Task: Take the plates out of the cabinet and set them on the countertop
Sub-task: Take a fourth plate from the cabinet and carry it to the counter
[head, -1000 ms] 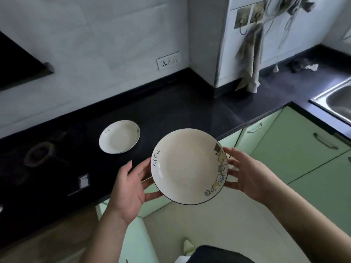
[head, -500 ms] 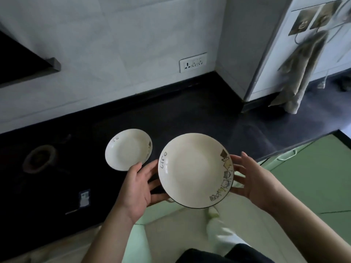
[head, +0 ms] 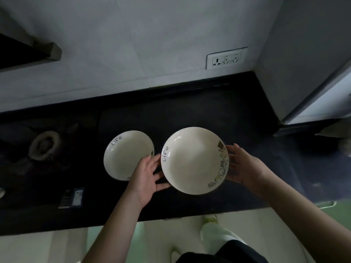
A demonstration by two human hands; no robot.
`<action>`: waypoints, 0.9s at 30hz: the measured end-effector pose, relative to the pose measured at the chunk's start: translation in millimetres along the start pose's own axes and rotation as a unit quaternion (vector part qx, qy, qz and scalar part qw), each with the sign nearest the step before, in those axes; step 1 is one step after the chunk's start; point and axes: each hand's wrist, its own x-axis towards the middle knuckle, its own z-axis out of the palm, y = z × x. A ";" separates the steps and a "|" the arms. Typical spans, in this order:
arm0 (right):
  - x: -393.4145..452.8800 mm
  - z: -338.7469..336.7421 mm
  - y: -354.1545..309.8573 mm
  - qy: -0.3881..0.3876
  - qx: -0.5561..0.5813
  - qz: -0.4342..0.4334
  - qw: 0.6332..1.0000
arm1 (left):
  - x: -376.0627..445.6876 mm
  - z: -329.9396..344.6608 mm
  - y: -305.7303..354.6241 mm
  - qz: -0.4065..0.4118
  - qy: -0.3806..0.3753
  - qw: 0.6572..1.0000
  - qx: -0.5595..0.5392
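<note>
Between the left hand [head: 145, 175] and right hand [head: 247, 169], fingers spread on opposite rims, sat the cartoon-edged plate [head: 193, 160], just right of the countertop plate [head: 127, 154].

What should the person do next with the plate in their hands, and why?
Probably lower it straight down onto the countertop. Both the left hand and the right hand hold the held plate by its rim, over bare dark counter, just right of the set-down plate. The two rims look close, so keeping it slightly rightward should avoid a knock.
</note>
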 end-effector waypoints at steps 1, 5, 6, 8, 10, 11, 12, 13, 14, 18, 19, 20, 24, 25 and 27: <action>9.1 0.1 -1.7 0.003 -0.006 0.003 1.000 | 6.3 4.1 -0.6 -0.001 0.012 1.000 0.006; 40.6 -3.3 -5.9 0.013 -0.017 0.012 1.000 | 28.6 18.9 -3.7 -0.013 0.050 0.998 0.019; 46.4 -5.3 -7.0 0.014 -0.019 0.013 1.000 | 33.3 22.2 -4.5 -0.018 0.055 0.998 0.019; 55.6 -9.6 -9.4 0.017 -0.022 0.015 0.999 | 42.0 28.0 -5.0 -0.026 0.062 0.998 0.020; 62.7 -13.6 -11.7 0.017 -0.026 0.017 0.999 | 49.8 33.9 -4.1 -0.028 0.064 0.997 0.024; 65.8 -15.6 -13.5 0.017 -0.025 0.018 0.999 | 53.3 36.9 -3.7 -0.028 0.066 0.997 0.028; 68.8 -18.0 -15.4 0.017 -0.022 0.019 0.999 | 56.7 39.6 -3.4 -0.027 0.068 0.997 0.033; 71.3 -19.9 -17.4 0.017 -0.018 0.021 0.999 | 59.8 41.8 -3.4 -0.028 0.070 0.996 0.038; 73.4 -22.1 -19.3 0.018 -0.015 0.022 0.999 | 62.7 44.1 -3.5 -0.029 0.069 0.996 0.042; 81.1 -28.1 -24.0 0.028 -0.014 0.030 0.999 | 72.1 50.4 -5.3 -0.031 0.058 0.997 0.047; 83.0 -28.9 -23.9 0.032 -0.016 0.033 0.999 | 73.6 51.5 -5.9 -0.032 0.056 0.997 0.048; 84.6 -29.7 -23.2 0.035 -0.019 0.035 0.999 | 74.6 52.5 -6.7 -0.033 0.055 0.997 0.050; 90.4 -32.2 -18.9 0.038 -0.020 0.041 0.998 | 78.4 54.7 -10.4 -0.036 0.055 0.997 0.050; 91.5 -33.1 -18.2 0.039 -0.017 0.043 0.998 | 78.9 54.9 -11.1 -0.036 0.056 0.996 0.050; 93.2 -35.1 -16.7 0.040 -0.010 0.046 0.998 | 80.4 55.7 -12.5 -0.036 0.058 0.996 0.048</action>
